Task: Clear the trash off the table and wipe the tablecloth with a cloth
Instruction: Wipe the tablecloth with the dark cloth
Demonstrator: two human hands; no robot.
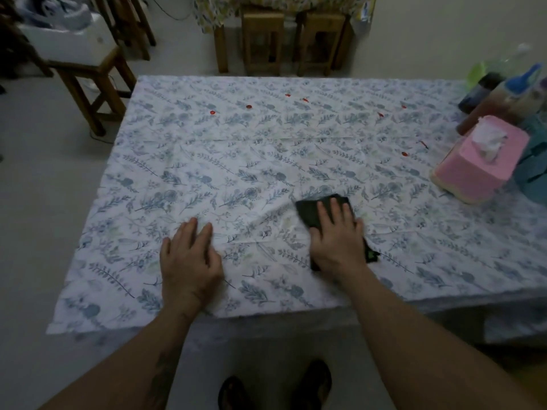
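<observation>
A white tablecloth with a blue leaf print [242, 161] covers the table. My right hand [337, 238] lies flat on a dark folded cloth [310, 210] and presses it onto the tablecloth near the front middle. My left hand [189, 258] rests flat on the tablecloth to the left of it, fingers spread, holding nothing. Several small red bits [249, 106] lie scattered across the far half of the table, and another red bit [404, 154] lies nearer the right side.
A pink tissue box [479, 167] stands at the right edge, with bottles [503, 96] and a teal object [532, 161] behind it. Wooden stools [94, 87] stand beyond the far left corner and behind the table. My sandalled feet [275, 389] are below the front edge.
</observation>
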